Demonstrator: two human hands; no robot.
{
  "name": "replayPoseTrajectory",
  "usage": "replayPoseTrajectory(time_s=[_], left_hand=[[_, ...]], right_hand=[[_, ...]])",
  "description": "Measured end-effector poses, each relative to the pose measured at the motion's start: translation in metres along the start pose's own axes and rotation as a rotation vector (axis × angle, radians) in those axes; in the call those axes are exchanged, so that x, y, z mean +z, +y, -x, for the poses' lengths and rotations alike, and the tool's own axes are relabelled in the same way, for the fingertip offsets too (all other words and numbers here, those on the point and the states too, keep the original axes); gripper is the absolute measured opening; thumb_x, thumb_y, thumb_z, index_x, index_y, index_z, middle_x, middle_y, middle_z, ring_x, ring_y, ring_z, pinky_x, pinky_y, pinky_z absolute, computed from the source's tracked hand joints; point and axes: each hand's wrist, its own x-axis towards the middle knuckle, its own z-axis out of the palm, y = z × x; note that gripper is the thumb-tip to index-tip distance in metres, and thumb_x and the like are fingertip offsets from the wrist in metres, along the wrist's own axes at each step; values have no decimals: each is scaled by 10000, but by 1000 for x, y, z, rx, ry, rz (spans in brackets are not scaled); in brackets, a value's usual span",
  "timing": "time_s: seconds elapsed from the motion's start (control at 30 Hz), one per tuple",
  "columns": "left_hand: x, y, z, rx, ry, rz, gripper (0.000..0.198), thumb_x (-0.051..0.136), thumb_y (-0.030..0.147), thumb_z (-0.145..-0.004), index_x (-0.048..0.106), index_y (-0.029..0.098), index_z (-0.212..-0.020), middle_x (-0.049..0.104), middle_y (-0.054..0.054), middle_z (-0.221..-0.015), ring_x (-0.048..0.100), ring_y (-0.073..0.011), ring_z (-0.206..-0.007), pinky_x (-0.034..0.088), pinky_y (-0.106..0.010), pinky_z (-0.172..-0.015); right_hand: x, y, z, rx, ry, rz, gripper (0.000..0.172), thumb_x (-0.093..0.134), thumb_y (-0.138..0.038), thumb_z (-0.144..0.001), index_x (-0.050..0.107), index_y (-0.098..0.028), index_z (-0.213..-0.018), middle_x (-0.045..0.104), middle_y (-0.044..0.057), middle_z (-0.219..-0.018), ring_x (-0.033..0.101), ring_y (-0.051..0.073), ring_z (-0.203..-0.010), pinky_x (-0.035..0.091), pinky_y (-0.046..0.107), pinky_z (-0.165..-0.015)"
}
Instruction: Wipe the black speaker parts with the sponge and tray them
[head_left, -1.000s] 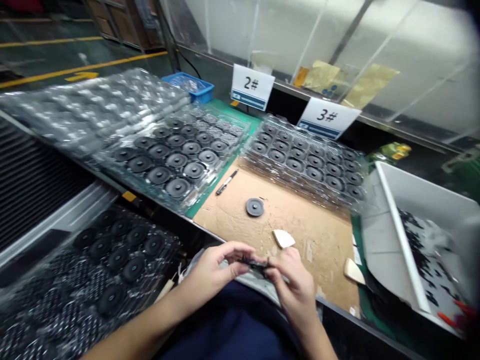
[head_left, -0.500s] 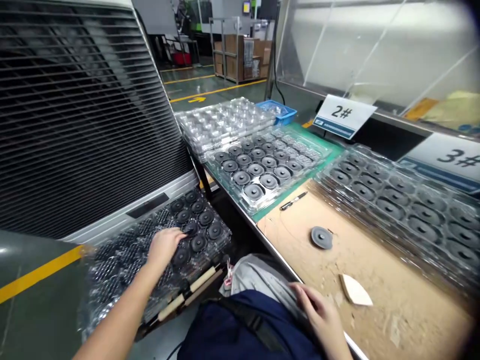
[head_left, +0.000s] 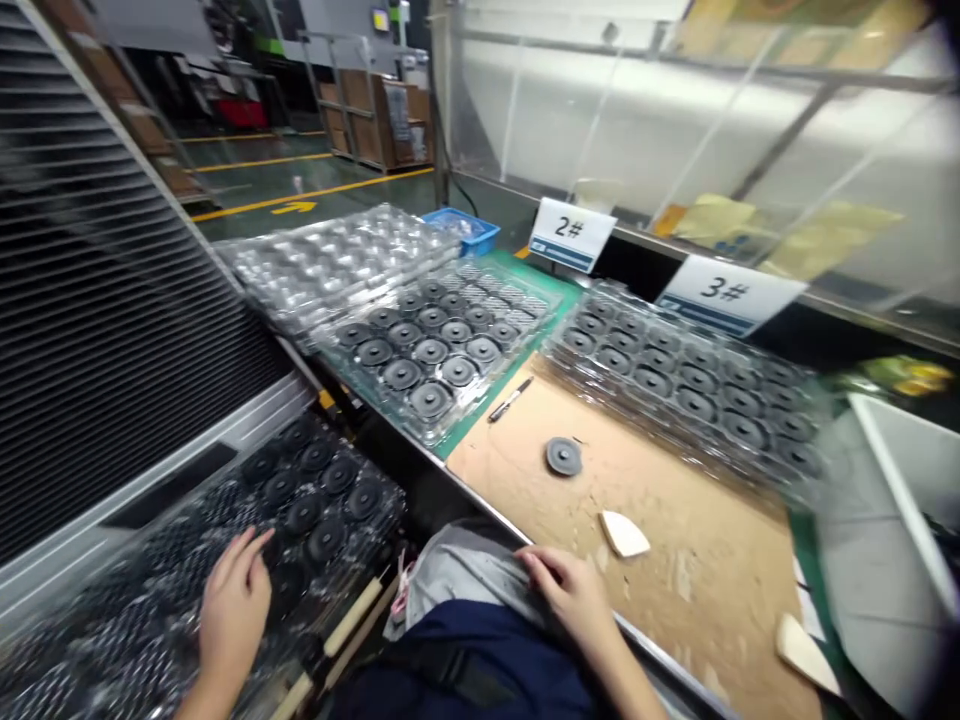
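My left hand (head_left: 236, 600) is over the dark plastic tray (head_left: 150, 590) at the lower left, fingers apart and nothing seen in them. Beside its fingertips, black round discs (head_left: 304, 512) with raised centres sit in the tray's pockets. My right hand (head_left: 574, 600) rests at the bench's front edge by the grey cloth (head_left: 465, 570) on my lap. Its fingers are loosely bent, with a gap by the thumb and no held thing visible. A single grey disc (head_left: 563, 456) lies on the brown board (head_left: 510, 470), beyond the right hand.
A pen (head_left: 511, 400) and two pale pointed pieces (head_left: 624, 535) lie on the board. Clear trays of discs (head_left: 431, 350) stand behind and right (head_left: 697, 380), near the 2# sign (head_left: 571, 232) and 3# sign (head_left: 727, 292). A whitish bin (head_left: 885, 530) is at right.
The view has swung right. My left hand has drawn back from a disc in the dark tray, and its fingers have spread. My right hand stays by the bench edge.
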Motion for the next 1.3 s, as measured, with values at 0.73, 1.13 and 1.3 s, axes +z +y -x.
replayPoseTrajectory(time_s=[0.73, 1.13, 1.3], left_hand=[[144, 351, -76, 462, -773, 484, 657, 548, 336, -801, 218, 245, -1362, 425, -128, -1355, 359, -260, -1281, 293, -493, -1054], [135, 394, -68, 257, -979, 806, 762, 672, 180, -708, 288, 410, -1325, 456, 9, -1362, 418, -241, -1245, 295, -425, -1077], [141, 415, -86, -260, -1452, 1130, 695, 726, 354, -645, 421, 355, -1269, 553, -43, -1274, 509, -254, -1161, 430, -336, -966]], right_hand=[[-53, 5, -29, 347, -322, -806, 342, 540, -441, -806, 689, -156, -920, 532, -9, -571, 472, 55, -451, 371, 141, -433], [-123, 31, -60, 225, 284, -812, 330, 481, -481, -856, 615, -197, -957, 573, 35, -840, 522, 151, -767, 413, 261, -719], [-122, 46, -63, 374, 187, -1305, 409, 481, -535, -840, 569, -138, -881, 524, -6, -611, 336, 55, -457, 261, 178, -443]])
